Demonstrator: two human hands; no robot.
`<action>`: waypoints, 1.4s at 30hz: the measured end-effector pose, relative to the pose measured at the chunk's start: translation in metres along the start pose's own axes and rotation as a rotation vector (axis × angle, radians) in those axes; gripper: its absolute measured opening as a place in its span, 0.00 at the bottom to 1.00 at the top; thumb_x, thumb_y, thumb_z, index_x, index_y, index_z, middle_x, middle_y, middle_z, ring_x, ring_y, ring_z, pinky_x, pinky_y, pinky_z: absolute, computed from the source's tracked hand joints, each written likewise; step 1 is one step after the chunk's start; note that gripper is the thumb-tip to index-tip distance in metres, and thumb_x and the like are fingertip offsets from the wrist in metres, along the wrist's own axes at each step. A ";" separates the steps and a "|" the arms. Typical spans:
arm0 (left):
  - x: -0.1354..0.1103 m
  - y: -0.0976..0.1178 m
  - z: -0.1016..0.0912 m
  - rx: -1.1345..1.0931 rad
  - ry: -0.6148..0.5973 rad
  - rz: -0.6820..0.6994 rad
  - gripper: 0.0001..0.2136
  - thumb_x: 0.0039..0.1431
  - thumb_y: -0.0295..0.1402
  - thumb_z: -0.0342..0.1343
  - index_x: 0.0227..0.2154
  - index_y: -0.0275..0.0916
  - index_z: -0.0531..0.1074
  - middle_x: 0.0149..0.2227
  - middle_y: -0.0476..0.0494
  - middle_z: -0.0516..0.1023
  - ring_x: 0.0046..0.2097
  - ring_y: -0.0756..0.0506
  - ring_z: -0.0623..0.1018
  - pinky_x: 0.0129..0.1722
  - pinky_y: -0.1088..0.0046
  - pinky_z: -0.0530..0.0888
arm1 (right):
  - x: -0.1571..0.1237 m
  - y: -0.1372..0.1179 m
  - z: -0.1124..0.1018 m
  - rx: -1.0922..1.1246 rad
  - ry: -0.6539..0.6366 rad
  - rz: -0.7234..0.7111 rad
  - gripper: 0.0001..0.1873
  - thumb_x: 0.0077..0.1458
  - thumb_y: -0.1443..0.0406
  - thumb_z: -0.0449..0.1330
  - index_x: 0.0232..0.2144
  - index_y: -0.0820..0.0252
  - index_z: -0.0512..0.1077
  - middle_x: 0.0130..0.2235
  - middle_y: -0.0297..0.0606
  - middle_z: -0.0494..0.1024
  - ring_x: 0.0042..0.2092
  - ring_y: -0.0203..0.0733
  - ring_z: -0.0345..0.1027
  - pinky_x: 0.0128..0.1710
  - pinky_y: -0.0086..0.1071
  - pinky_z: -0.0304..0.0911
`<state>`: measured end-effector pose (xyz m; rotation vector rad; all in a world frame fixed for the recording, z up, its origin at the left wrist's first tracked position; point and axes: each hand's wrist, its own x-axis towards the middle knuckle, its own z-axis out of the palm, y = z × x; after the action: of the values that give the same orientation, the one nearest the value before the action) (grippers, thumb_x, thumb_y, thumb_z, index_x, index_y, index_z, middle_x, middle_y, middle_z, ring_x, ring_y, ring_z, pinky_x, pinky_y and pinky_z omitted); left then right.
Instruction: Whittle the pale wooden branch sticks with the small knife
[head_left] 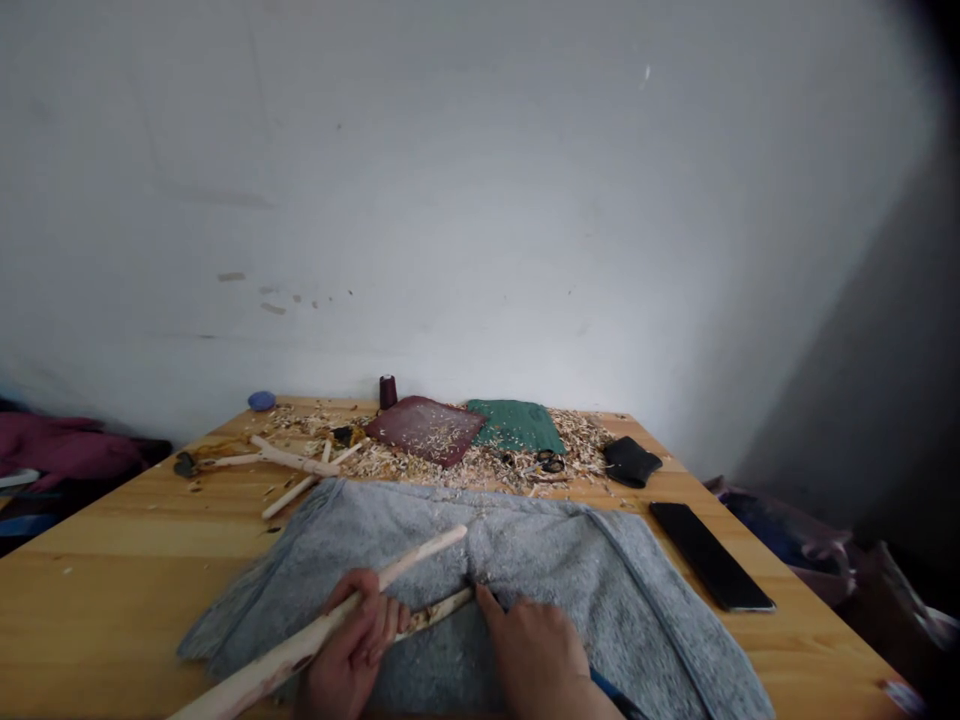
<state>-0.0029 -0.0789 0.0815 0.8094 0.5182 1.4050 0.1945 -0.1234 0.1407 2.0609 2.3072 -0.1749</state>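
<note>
The left hand (360, 640) grips a peeled pole (300, 645); the open right hand (536, 655) pins a thinner stick (439, 610) to a grey towel (570, 560).

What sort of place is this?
Probably a home woodcarving spot: wood shavings cover a pine table, and a hand grips a peeled stick over a grey towel.
</note>
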 end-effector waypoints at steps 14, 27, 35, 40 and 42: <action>-0.003 -0.003 -0.009 -0.079 0.158 -0.061 0.20 0.47 0.41 0.71 0.21 0.41 0.63 0.11 0.60 0.56 0.17 0.54 0.58 0.28 0.70 0.67 | -0.021 0.025 0.046 -0.113 0.062 0.136 0.46 0.50 0.80 0.51 0.65 0.34 0.59 0.38 0.41 0.82 0.34 0.49 0.80 0.34 0.36 0.72; 0.000 -0.001 -0.013 -0.146 0.191 -0.098 0.19 0.46 0.37 0.72 0.21 0.40 0.63 0.11 0.60 0.58 0.17 0.54 0.60 0.29 0.70 0.68 | -0.024 0.038 0.051 -0.022 -0.010 0.154 0.45 0.53 0.78 0.51 0.66 0.30 0.53 0.37 0.40 0.82 0.35 0.49 0.80 0.32 0.33 0.69; 0.001 -0.002 -0.013 -0.168 0.196 -0.102 0.17 0.47 0.36 0.71 0.22 0.39 0.65 0.11 0.60 0.59 0.17 0.54 0.60 0.29 0.70 0.68 | -0.022 0.036 0.038 -0.038 -0.081 0.095 0.41 0.55 0.74 0.54 0.67 0.34 0.54 0.41 0.42 0.83 0.37 0.51 0.80 0.34 0.35 0.71; 0.002 -0.002 -0.012 -0.157 0.187 -0.097 0.17 0.47 0.36 0.71 0.22 0.40 0.64 0.11 0.60 0.58 0.17 0.54 0.60 0.30 0.70 0.68 | -0.016 0.037 0.023 0.042 -0.118 0.037 0.42 0.54 0.76 0.49 0.67 0.39 0.57 0.41 0.44 0.83 0.40 0.55 0.80 0.37 0.41 0.73; 0.002 -0.001 -0.012 -0.153 0.174 -0.101 0.17 0.48 0.35 0.70 0.22 0.40 0.64 0.11 0.61 0.57 0.18 0.54 0.60 0.30 0.70 0.68 | -0.013 0.036 0.015 0.042 -0.116 0.046 0.41 0.53 0.77 0.49 0.66 0.42 0.60 0.41 0.45 0.83 0.41 0.57 0.79 0.38 0.44 0.73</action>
<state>-0.0111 -0.0749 0.0733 0.5343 0.5697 1.4092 0.2307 -0.1340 0.1250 2.0620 2.2054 -0.3340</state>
